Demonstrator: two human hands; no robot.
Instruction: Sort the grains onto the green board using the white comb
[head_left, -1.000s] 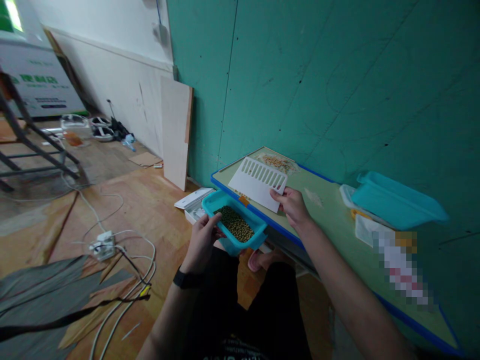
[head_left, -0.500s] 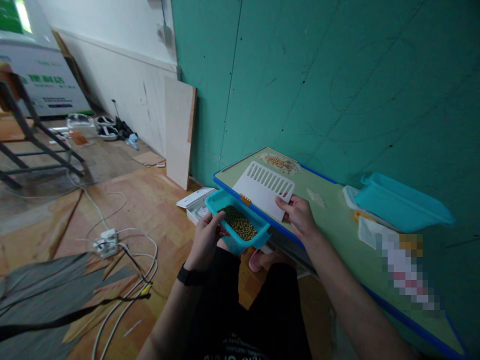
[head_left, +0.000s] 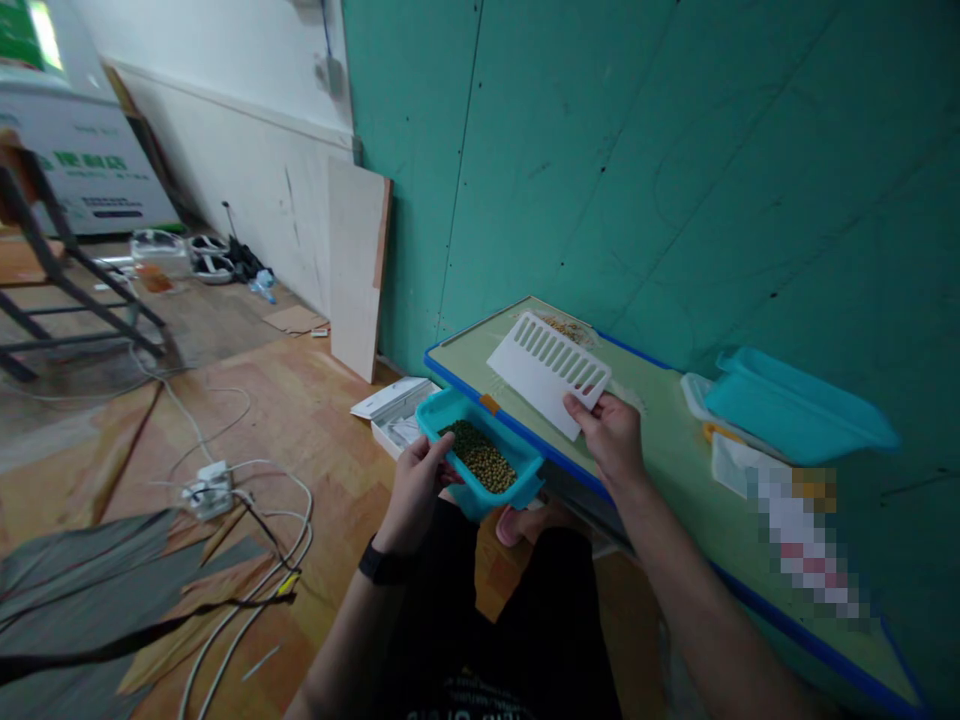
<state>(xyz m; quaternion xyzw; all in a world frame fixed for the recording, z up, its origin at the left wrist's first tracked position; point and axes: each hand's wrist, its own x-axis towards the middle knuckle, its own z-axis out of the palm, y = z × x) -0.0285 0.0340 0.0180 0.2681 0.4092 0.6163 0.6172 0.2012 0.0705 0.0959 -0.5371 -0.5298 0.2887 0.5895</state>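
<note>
Well, the white slotted scraper [head_left: 541, 371], over the tabletop [head_left: 679, 450] and pinched by the right hand [head_left: 616, 437] at one end only, could twist and scatter nearby grains [head_left: 568, 329]. Its long axis roughly follows the tabletop's front edge, slots facing the green wall [head_left: 637, 150]. The left hand [head_left: 420, 470] pinches the blue bin's [head_left: 444, 406] near side; that one-sided grip might tip its beans [head_left: 486, 462].

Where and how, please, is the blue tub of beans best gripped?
Probably grip the blue tub by its long rim nearer the person, coming from the left, thumb over it, fingers outside, as the left hand does. That rim is exposed, while the table edge crowds the opposite side.
</note>
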